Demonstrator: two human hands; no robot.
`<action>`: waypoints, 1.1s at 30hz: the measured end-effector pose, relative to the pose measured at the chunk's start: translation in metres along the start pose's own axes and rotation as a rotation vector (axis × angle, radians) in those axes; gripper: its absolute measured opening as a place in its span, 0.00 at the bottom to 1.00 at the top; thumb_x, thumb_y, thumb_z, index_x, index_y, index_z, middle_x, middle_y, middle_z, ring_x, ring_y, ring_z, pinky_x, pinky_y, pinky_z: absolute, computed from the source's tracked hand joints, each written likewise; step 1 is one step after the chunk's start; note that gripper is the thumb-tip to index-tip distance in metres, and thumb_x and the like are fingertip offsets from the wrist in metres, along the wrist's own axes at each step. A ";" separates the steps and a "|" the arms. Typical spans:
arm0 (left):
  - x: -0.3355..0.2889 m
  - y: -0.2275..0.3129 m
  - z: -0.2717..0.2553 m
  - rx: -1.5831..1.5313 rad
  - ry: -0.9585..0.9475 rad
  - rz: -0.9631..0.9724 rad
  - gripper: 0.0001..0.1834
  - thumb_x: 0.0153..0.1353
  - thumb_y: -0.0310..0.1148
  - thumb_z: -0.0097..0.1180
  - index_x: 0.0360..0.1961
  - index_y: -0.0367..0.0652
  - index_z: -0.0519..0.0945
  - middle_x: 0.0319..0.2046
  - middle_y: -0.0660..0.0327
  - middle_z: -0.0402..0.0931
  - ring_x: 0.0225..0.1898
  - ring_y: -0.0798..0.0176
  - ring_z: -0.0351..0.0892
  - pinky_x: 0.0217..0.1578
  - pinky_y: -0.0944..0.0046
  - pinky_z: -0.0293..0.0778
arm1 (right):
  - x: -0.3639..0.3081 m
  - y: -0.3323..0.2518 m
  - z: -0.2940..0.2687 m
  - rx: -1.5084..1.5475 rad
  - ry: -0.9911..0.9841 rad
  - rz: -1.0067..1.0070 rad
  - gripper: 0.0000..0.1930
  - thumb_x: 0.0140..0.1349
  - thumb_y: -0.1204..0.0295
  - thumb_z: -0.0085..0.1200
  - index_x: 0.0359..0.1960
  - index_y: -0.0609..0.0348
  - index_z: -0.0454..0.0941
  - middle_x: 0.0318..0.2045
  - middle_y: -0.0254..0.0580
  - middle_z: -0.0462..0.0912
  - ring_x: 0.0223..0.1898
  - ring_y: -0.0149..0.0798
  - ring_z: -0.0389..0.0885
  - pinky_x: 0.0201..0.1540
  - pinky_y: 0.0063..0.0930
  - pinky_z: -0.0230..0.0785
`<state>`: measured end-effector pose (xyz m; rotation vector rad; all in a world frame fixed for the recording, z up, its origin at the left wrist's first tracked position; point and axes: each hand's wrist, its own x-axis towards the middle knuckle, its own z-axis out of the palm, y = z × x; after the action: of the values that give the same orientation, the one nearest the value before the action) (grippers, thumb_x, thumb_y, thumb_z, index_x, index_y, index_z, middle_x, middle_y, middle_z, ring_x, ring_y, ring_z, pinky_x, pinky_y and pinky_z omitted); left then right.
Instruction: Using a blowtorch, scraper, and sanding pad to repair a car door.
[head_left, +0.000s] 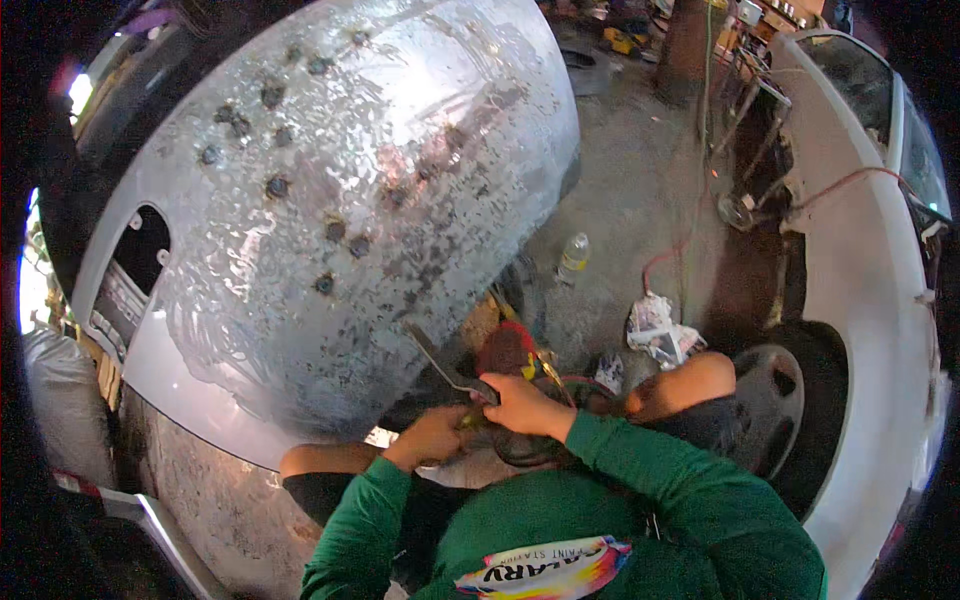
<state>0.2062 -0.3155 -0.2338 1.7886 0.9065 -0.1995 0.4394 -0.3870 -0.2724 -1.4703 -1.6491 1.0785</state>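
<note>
My right hand [528, 405] is closed around the dark handle of a thin, bent metal bar [435, 352]. The bar's free end points up and left, over the lower edge of a large silver car body panel [330, 345]. Just left of it, my left hand [432, 438] is closed, with a small yellowish bit showing by its fingertips; what it holds cannot be made out. Patchy sanded metal and several dark, burnt-looking spots cover the panel, which has a dark opening at its left. Beyond my right hand is a red and yellow object [508, 345], partly hidden.
A clear bottle [573, 258] stands on the grey floor [630, 190]. Near my right knee lie a crumpled white plastic bag [655, 330] and a red hose [665, 258]. A white car body [870, 330] with a wheel [775, 405] borders the right; a grey sack [68, 400] is at far left.
</note>
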 end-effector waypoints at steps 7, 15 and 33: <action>-0.007 -0.070 -0.028 0.470 0.342 -0.202 0.16 0.64 0.39 0.58 0.47 0.41 0.85 0.49 0.39 0.85 0.51 0.31 0.84 0.52 0.37 0.80 | -0.002 0.056 0.003 -0.549 -0.161 0.286 0.20 0.58 0.74 0.65 0.53 0.64 0.81 0.42 0.64 0.86 0.47 0.67 0.86 0.49 0.57 0.79; -0.022 -0.090 -0.022 0.433 0.420 -0.260 0.21 0.67 0.38 0.55 0.56 0.37 0.78 0.48 0.36 0.85 0.52 0.29 0.83 0.53 0.35 0.78 | 0.047 0.112 0.069 -0.762 -0.416 0.092 0.14 0.65 0.69 0.57 0.48 0.63 0.83 0.36 0.56 0.87 0.43 0.61 0.87 0.44 0.55 0.82; -0.065 -0.049 -0.050 0.175 0.681 -0.390 0.32 0.74 0.59 0.52 0.50 0.35 0.79 0.45 0.32 0.84 0.50 0.26 0.82 0.51 0.34 0.77 | 0.079 0.067 0.031 -0.685 0.251 0.367 0.38 0.63 0.59 0.66 0.73 0.60 0.68 0.70 0.53 0.75 0.67 0.58 0.75 0.69 0.50 0.71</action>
<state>0.1147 -0.2965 -0.2150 1.8493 1.7707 0.1014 0.4296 -0.3116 -0.3500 -2.3100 -1.6815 0.4660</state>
